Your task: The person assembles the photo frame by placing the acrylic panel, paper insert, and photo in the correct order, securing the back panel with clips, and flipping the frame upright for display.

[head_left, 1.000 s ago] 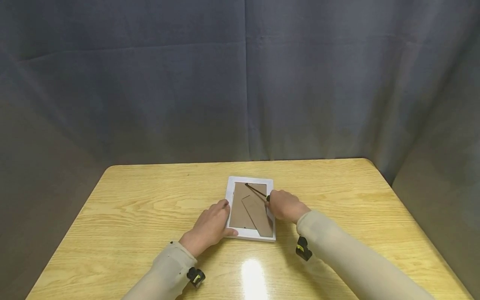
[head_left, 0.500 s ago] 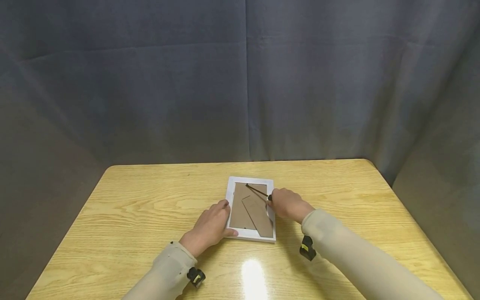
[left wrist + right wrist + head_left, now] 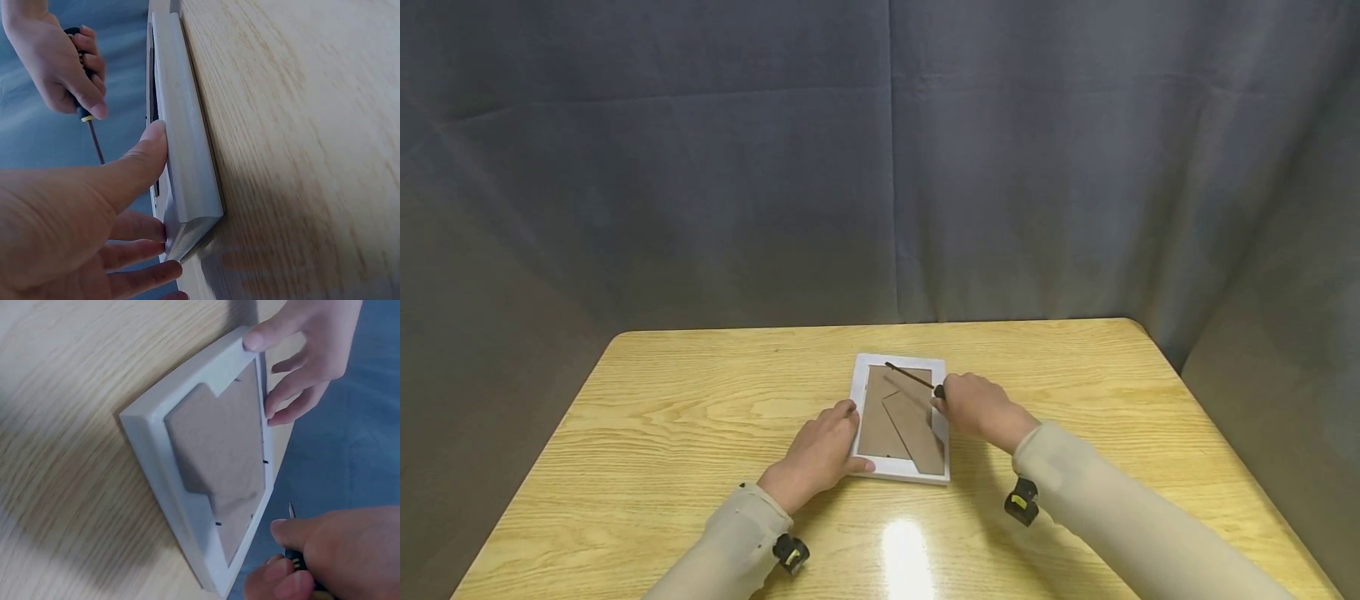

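A white picture frame [image 3: 901, 472] lies face down on the table, its brown backing board [image 3: 876, 429] and angled stand flap [image 3: 921, 433] showing. My left hand [image 3: 822, 446] holds the near left corner: the thumb presses the near edge and the fingers lie against the left side. In my right hand [image 3: 979, 406] is a screwdriver [image 3: 912, 375], gripped by its dark handle over the frame's right border. Its thin shaft points left across the board's far end, and the tip appears slightly raised. Small dark tabs [image 3: 218, 524] show along the board's edge in the right wrist view.
The wood-grain table [image 3: 700, 400] extends around the frame. Dark grey curtain [image 3: 760, 208] hangs behind it and at both sides. Each sleeve has a small black device [image 3: 792, 553] at the wrist.
My right hand has shifted slightly away and right. The screwdriver's tip has risen off the board towards the frame's far border. My left hand and the frame have barely moved.
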A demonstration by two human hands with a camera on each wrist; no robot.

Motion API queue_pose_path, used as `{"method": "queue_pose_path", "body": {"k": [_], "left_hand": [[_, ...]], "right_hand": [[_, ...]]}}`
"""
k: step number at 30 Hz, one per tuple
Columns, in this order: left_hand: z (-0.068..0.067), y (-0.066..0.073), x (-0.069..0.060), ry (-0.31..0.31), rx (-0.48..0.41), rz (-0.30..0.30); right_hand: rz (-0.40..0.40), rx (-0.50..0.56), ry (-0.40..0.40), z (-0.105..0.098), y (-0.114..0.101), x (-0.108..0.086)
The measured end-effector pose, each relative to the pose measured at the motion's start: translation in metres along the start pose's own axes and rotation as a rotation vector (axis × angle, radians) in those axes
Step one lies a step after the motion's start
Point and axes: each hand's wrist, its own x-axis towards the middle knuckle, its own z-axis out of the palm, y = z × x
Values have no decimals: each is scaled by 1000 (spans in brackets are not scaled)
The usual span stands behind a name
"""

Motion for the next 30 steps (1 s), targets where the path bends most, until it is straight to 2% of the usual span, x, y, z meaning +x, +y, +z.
{"method": "queue_pose_path", "body": {"k": [10,30], "left_hand": [[-1,-1,1,9,2,19],[0,-1,2,-1,1,2]], "right_hand": [[-38,1,43,0,-6,-12],[-70,-42,70,9,-23,-24]]}}
